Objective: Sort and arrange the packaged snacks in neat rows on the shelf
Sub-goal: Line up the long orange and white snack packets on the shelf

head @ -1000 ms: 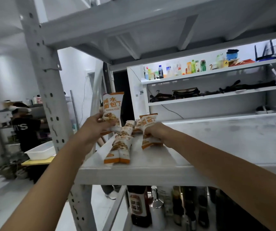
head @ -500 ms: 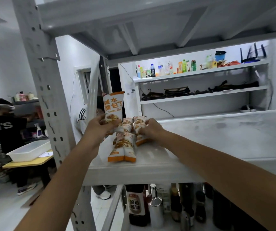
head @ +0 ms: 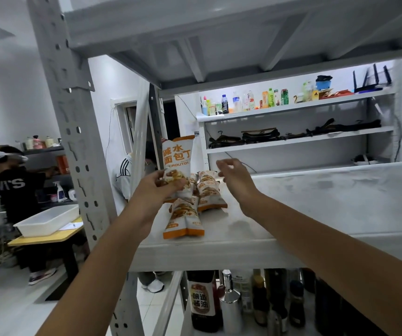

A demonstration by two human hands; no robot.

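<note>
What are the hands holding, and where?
The left hand grips the upright snack packet by its bottom end. The right hand holds nothing.

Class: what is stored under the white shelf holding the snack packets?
Under the shelf stand a soy sauce bottle, a silver bottle and several dark bottles. The right forearm covers the rest of that row.

The left forearm [head: 112, 251] and right forearm [head: 316, 234] are bare right to the frame edge. The left hand [head: 156, 190] and right hand [head: 235, 177] are bare too. Slim wrists, thin fingers.
</note>
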